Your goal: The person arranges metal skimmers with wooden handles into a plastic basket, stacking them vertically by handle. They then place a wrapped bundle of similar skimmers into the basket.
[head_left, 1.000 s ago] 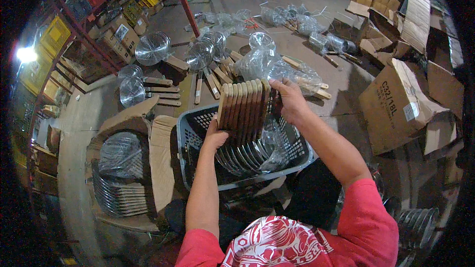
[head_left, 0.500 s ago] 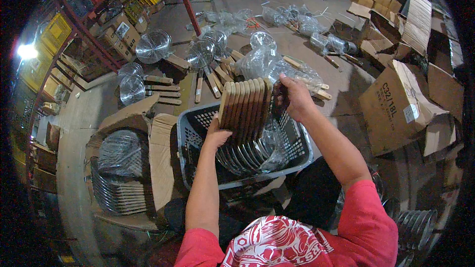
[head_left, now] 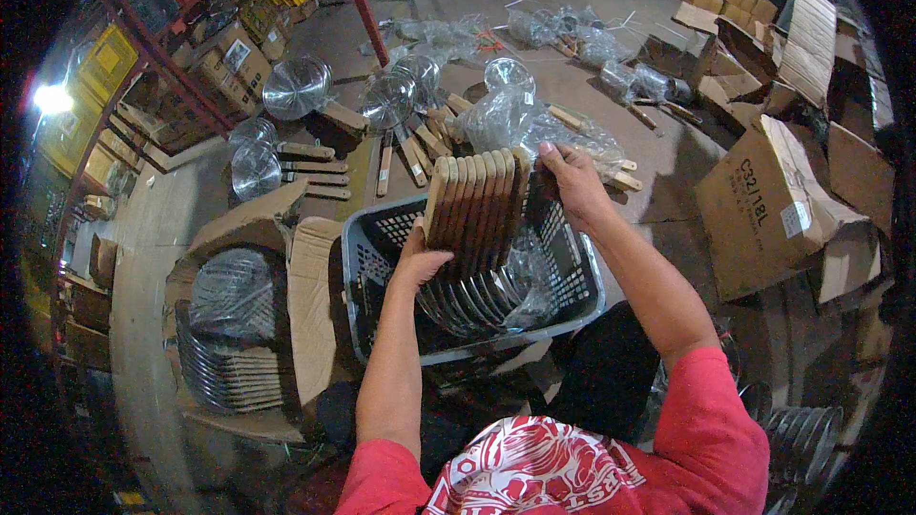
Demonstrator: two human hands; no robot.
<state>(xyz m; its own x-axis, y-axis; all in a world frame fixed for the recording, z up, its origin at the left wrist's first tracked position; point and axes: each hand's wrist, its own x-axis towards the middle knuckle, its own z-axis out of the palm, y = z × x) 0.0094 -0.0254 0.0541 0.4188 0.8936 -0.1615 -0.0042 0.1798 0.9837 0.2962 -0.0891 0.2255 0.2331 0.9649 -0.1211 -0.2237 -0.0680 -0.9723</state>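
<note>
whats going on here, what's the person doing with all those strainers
A person grips a row of wooden strainer handles over a grey basket, the left hand under the row, the right hand at its far end. The metal bowls sit in the basket. More strainers lie on the floor, and others fill a carton to the left.

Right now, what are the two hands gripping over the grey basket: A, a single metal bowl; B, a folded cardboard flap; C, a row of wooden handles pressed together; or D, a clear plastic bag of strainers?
C: the left hand and right hand clamp a row of wooden handles from either side, above the grey basket, their metal strainer heads hanging inside.
</note>
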